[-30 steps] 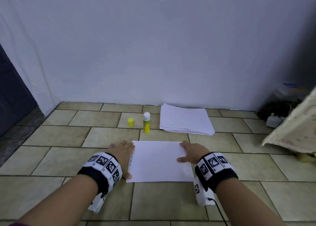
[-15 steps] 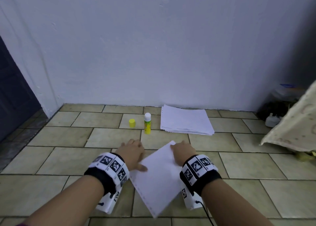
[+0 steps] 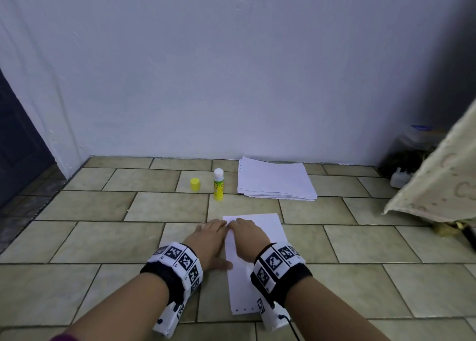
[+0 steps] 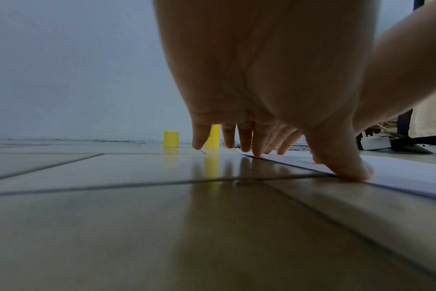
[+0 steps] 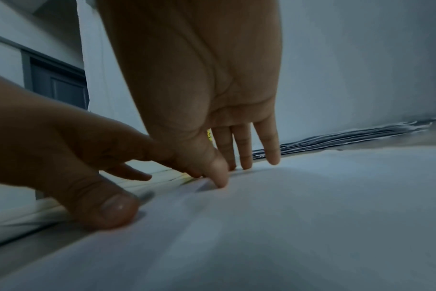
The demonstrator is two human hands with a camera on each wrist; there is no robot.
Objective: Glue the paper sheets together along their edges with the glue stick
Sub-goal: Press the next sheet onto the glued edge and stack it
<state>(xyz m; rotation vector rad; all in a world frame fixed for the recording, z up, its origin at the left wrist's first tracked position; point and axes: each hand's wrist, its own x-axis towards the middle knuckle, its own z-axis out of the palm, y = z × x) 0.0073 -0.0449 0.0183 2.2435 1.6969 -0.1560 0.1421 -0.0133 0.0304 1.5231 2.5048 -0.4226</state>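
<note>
A single white paper sheet [image 3: 265,235] lies on the tiled floor, long side pointing away from me, punched holes at its near edge. My left hand [image 3: 219,242] rests flat at the sheet's left edge, with its thumb [image 4: 344,167] pressing the paper [image 4: 398,173]. My right hand [image 3: 247,237] lies flat on the sheet beside it, straight fingertips [image 5: 244,159] touching the paper [image 5: 286,216]. The uncapped glue stick [image 3: 218,184] stands upright beyond the sheet. Its yellow cap [image 3: 195,184] sits to its left. Neither hand holds anything.
A stack of white sheets [image 3: 275,179] lies by the wall, right of the glue stick. A patterned cloth [image 3: 438,186] hangs in at the right, with small white bottles [image 3: 399,178] behind it. A dark door [image 3: 18,147] stands at the far left.
The sheet has been turned a quarter turn counter-clockwise, from lying wide to lying lengthwise. Both hands moved from its two sides to close together near its far left corner.
</note>
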